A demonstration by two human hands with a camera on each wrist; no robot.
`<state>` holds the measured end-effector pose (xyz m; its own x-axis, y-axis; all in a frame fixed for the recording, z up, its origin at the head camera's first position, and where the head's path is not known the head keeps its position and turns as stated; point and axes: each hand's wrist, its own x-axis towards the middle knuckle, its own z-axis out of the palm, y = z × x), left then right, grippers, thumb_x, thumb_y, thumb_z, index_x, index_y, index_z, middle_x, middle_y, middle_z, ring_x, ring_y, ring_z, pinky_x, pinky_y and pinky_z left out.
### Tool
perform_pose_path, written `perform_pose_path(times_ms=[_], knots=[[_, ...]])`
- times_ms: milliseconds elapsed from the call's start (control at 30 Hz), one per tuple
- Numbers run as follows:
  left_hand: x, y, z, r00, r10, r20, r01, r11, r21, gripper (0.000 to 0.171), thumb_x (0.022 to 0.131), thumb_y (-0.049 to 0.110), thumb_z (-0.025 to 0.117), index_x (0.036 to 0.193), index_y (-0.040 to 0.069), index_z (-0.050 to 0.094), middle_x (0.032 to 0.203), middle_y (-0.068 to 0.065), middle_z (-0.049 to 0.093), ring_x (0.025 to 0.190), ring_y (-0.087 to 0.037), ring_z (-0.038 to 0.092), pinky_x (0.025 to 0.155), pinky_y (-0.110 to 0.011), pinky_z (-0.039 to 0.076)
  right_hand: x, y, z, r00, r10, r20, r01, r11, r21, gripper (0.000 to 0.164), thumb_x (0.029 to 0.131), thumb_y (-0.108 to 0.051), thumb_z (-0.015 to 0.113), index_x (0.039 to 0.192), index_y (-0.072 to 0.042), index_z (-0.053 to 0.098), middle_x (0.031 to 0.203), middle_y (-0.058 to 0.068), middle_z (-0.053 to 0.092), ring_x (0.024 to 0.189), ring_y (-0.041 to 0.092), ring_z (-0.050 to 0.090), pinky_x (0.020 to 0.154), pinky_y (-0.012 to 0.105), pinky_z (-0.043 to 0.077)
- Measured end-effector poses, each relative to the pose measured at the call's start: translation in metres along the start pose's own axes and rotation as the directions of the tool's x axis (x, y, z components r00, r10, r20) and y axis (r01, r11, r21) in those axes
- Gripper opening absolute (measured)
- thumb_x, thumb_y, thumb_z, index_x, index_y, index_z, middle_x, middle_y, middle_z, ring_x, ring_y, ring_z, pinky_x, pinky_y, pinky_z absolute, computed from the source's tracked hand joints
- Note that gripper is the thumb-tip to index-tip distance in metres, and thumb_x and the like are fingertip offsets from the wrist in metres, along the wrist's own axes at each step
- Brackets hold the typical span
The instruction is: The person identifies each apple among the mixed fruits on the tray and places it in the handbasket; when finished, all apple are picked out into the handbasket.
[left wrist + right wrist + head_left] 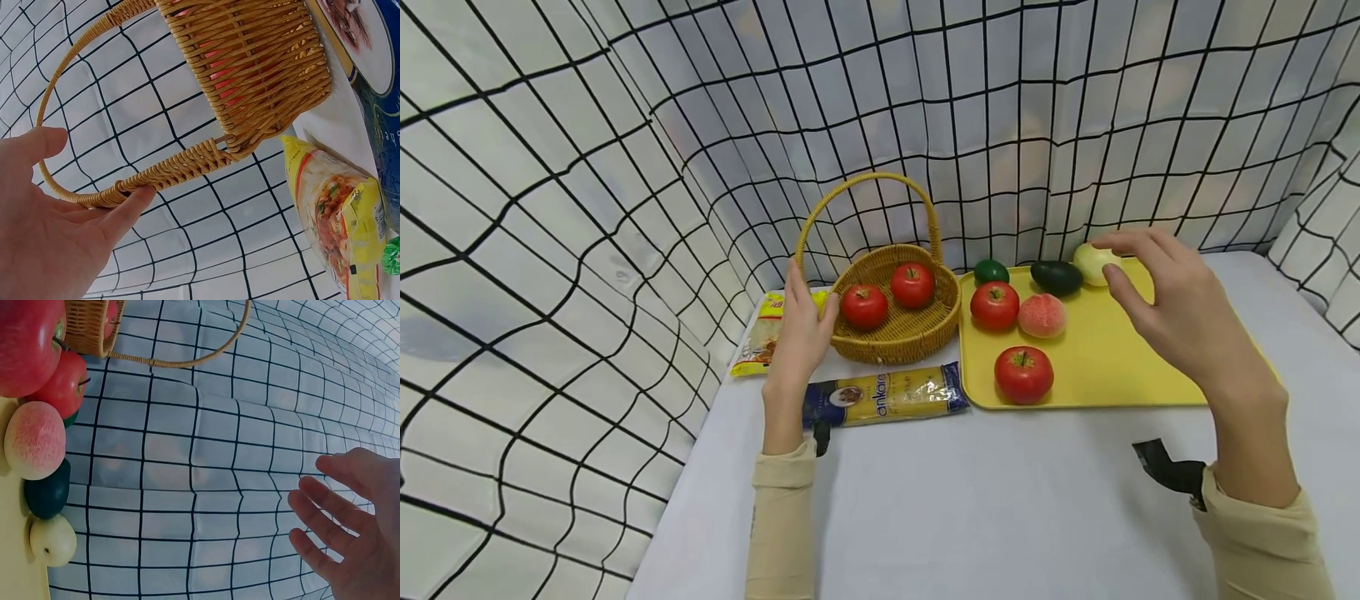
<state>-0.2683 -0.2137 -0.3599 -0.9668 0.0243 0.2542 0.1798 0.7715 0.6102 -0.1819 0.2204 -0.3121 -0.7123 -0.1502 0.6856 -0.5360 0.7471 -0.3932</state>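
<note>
My left hand [799, 337] is at the left side of a wicker basket [895, 346]. Its nearly straight fingers rest against the tall handle [178, 167], and the thumb stands apart from them. Inside the basket sit two red apples [864, 307]. Over the right part of a yellow tray [1120, 367] my right hand [1187, 317] hovers with spread, slightly bent fingers and nothing in it. Along the tray's left and back lie more red apples [1024, 375], a pink peach [1042, 316], a dark green avocado [1056, 277], a smaller green item [991, 272] and a pale yellow round fruit [1095, 263].
A blue and yellow pasta packet [887, 396] lies in front of the basket. Behind my left hand is a yellow food packet [760, 342]. A white cloth [985, 500] covers the table. Black-gridded netting [970, 108] encloses the back and sides.
</note>
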Motion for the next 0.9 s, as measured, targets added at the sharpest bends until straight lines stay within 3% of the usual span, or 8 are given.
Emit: perform_pose_path(times_ms=[100,233,367,500,633,900], knots=[[0.000,-0.002,0.003,1.000,-0.002,0.002,0.002,1.000,0.010,0.088,0.108,0.049,0.041,0.163,0.019,-0.020,0.175,-0.008,-0.012,0.163,-0.031,0.002,0.130,-0.055,0.017,-0.002,0.002,-0.003,0.999,0.033,0.012,-0.033,0.999,-0.021,0.034,0.100,-0.005,0.062,0.134,-0.008,0.064,0.127,0.014,0.064,0.118,0.034,0.058,0.101,0.055,0.045],[-0.002,-0.003,0.004,1.000,-0.009,0.002,0.009,1.000,0.026,0.087,0.108,0.052,0.039,0.163,0.022,-0.022,0.175,-0.007,-0.012,0.163,-0.031,0.003,0.130,-0.055,0.019,-0.004,0.005,-0.007,0.999,0.044,0.011,-0.044,0.999,-0.026,0.033,0.100,-0.006,0.062,0.133,-0.006,0.064,0.127,0.015,0.063,0.118,0.036,0.058,0.099,0.057,0.046],[-0.001,-0.004,0.004,1.000,-0.003,-0.005,0.004,0.999,0.032,0.088,0.108,0.053,0.038,0.163,0.021,-0.022,0.174,-0.007,-0.013,0.163,-0.033,0.003,0.129,-0.056,0.021,-0.004,0.007,-0.011,1.000,0.029,-0.011,-0.030,0.999,-0.041,0.032,0.100,-0.004,0.062,0.131,-0.006,0.065,0.125,0.014,0.065,0.116,0.034,0.059,0.103,0.038,0.045],[0.001,-0.001,0.003,1.000,0.001,-0.011,0.000,0.999,0.041,0.088,0.108,0.052,0.039,0.163,0.020,-0.021,0.175,-0.011,-0.010,0.162,-0.035,0.006,0.128,-0.057,0.023,-0.003,0.009,-0.015,0.999,0.033,-0.019,-0.034,0.998,-0.052,0.032,0.100,-0.005,0.062,0.132,-0.008,0.065,0.124,0.012,0.065,0.115,0.031,0.060,0.099,0.015,0.036],[0.003,0.001,0.005,1.000,0.001,-0.008,-0.001,0.999,0.042,0.087,0.108,0.049,0.040,0.162,0.021,-0.022,0.175,-0.012,-0.010,0.162,-0.035,0.007,0.128,-0.058,0.023,-0.004,0.009,-0.019,0.999,0.044,-0.018,-0.045,0.997,-0.057,0.032,0.100,-0.005,0.061,0.132,-0.007,0.065,0.126,0.013,0.065,0.117,0.033,0.060,0.097,0.006,0.031],[0.004,0.000,0.005,1.000,-0.019,-0.002,0.019,0.998,0.057,0.088,0.108,0.048,0.040,0.161,0.024,-0.026,0.174,-0.009,-0.014,0.162,-0.036,0.006,0.127,-0.058,0.024,-0.004,0.009,-0.020,0.999,0.038,-0.016,-0.039,0.998,-0.042,0.030,0.100,-0.006,0.061,0.130,-0.007,0.066,0.127,0.012,0.065,0.117,0.031,0.060,0.098,0.002,0.029]])
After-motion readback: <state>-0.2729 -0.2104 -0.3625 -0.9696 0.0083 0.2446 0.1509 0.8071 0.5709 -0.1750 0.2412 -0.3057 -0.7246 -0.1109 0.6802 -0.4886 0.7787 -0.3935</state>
